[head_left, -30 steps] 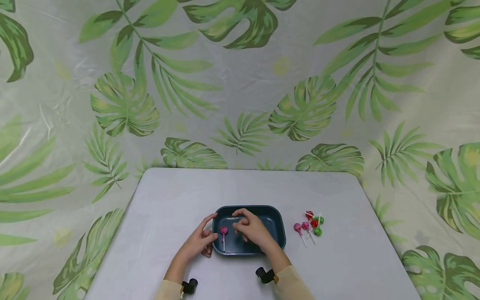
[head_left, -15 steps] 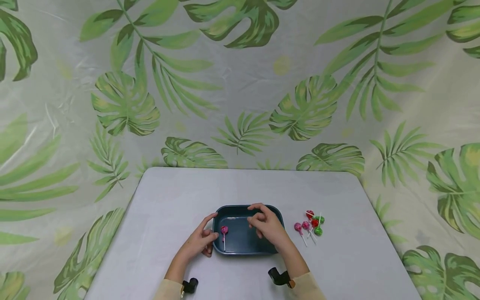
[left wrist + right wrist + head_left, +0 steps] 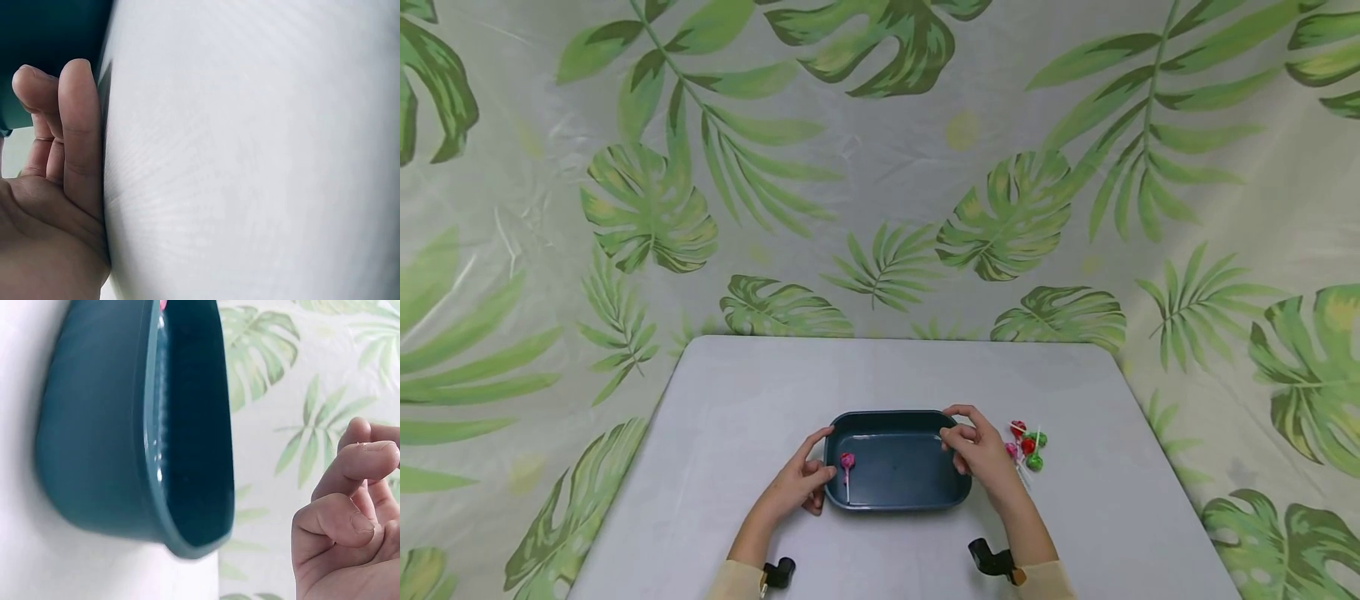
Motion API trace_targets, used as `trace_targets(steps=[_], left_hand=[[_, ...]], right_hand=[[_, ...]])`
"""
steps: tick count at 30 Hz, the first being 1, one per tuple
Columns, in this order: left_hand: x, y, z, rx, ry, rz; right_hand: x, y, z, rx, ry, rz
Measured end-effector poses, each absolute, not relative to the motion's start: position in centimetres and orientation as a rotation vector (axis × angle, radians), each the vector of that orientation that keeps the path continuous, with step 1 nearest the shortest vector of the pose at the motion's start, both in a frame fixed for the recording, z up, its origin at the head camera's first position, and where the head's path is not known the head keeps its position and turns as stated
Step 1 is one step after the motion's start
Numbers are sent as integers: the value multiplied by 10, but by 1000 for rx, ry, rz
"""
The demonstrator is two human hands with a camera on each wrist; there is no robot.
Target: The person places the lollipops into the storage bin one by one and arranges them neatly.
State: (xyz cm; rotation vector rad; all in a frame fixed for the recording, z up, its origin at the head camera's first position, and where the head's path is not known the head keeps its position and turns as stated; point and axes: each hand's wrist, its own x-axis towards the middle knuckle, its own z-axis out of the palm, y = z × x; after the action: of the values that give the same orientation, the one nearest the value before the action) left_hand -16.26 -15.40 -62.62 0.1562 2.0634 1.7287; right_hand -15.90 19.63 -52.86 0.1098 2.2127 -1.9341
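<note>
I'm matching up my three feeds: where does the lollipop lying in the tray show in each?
Head: the lollipop is slightly left of centre, in the lower half, inside the blue tray near its left end.
Left wrist: not visible.
Right wrist: only a pink sliver at the top edge, probably its candy head.
Shared landmark: the blue tray, lower middle in the head view, upper-left corner in left wrist, left of centre in right wrist.

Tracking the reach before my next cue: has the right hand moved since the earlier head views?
Yes. Judged against the white table, the right hand has shifted right, from above the middle of the tray to its right end.
</note>
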Motion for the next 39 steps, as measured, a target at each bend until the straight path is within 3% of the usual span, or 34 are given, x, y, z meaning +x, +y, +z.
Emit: trace_targets(steps=[39], left_hand=[[-162, -153, -627, 161, 2070, 1729]], right_hand=[[-144, 276, -525, 374, 2286, -2058]])
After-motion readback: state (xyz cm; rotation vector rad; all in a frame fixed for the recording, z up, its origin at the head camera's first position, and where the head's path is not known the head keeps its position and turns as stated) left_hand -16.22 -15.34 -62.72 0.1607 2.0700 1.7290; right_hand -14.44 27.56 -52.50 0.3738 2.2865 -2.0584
